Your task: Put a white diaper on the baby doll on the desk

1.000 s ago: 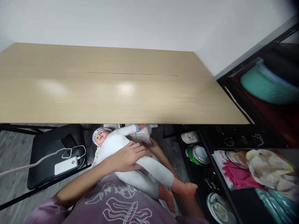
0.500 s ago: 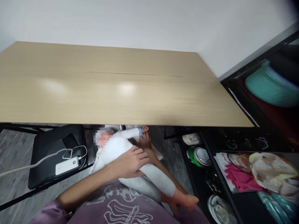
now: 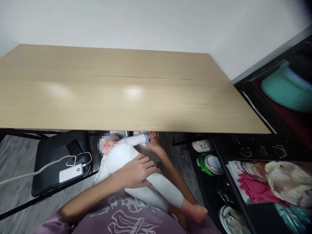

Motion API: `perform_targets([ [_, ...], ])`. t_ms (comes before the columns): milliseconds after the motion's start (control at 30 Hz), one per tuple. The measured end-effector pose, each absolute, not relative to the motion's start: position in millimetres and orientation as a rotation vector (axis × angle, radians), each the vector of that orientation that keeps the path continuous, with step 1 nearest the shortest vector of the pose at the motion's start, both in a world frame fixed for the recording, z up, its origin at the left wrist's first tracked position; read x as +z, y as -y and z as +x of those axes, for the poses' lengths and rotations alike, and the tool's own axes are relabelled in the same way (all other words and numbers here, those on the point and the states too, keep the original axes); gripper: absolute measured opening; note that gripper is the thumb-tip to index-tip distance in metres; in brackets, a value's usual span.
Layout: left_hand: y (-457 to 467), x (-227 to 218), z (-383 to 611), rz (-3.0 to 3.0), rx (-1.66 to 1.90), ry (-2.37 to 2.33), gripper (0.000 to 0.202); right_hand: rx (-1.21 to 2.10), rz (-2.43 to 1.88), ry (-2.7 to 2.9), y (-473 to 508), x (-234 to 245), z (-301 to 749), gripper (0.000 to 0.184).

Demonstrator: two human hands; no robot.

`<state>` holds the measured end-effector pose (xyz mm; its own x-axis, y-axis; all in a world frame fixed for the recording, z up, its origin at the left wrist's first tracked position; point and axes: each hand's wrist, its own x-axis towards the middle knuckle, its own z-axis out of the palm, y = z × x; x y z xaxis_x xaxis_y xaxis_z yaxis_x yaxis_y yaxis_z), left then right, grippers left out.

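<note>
The left grip [image 3: 136,170] clasps the doll [image 3: 119,152] at its middle; just beyond, the right grip [image 3: 154,141] touches its raised hand, clasp unclear.

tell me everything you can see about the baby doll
The baby doll lies on its back across the person's lap, just below the table's front edge, head toward the left, legs stretched to the lower right. It wears a white one-piece suit with a blue cuff; its bare feet look like soft plastic. The left hand rests across its belly, fingers spread. The right hand meets its raised arm at the wrist; the grip there is hidden.
</note>
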<state>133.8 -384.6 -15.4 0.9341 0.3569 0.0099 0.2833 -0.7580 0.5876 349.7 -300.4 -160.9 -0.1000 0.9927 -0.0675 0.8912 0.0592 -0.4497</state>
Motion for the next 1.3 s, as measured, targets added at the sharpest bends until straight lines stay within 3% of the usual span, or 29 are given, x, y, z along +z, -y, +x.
perform_targets([
  [300, 383.3, -7.5, 132.7, 2.566, 0.205, -0.357, 0.045, 0.63, -1.964, 1.796, 387.0, -93.1, 386.0, 0.081],
  [500, 379.1, -9.7, 138.3, 2.561, 0.232, -0.266, 0.046, 0.725, -1.509, 2.2, 366.8, -47.0, 357.2, 0.061],
  [567, 378.4, -6.2, 138.9, 2.537, 0.211, -0.266, 0.053, 0.752, -1.47, 2.373, 343.7, -43.8, 338.3, 0.057],
  [700, 389.4, 0.5, 121.2, 2.4, 0.291, -0.338, 0.058, 0.79, -1.537, 2.608, 313.0, -40.2, 303.6, 0.031],
  [833, 426.0, -32.8, 67.7, 2.221, 0.934, -0.746, 0.025, 0.709, -1.456, 2.654, 312.4, -28.7, 289.2, 0.026],
  [900, 447.9, -63.1, 35.0, 2.004, 1.292, -1.274, 0.007, 0.668, -1.421, 2.661, 315.2, -21.8, 287.6, 0.025],
  [933, 457.6, -77.8, 19.8, 1.883, 1.362, -1.504, 0.013, 0.652, -1.411, 2.665, 316.0, -18.5, 286.7, 0.024],
  [1033, 478.3, -107.4, -13.7, 1.528, 1.034, -1.834, 0.036, 0.621, -1.37, 2.672, 314.9, -8.4, 281.2, 0.023],
  [1167, 492.5, -110.2, -25.3, 1.209, 0.676, -1.735, 0.05, 0.6, -1.265, 2.693, 311.6, 6.9, 269.5, 0.023],
  [1300, 505.3, -99.4, -17.6, 1.179, 0.774, -1.793, 0.075, 0.666, -1.167, 2.62, 321.2, 25.5, 270.2, 0.03],
])
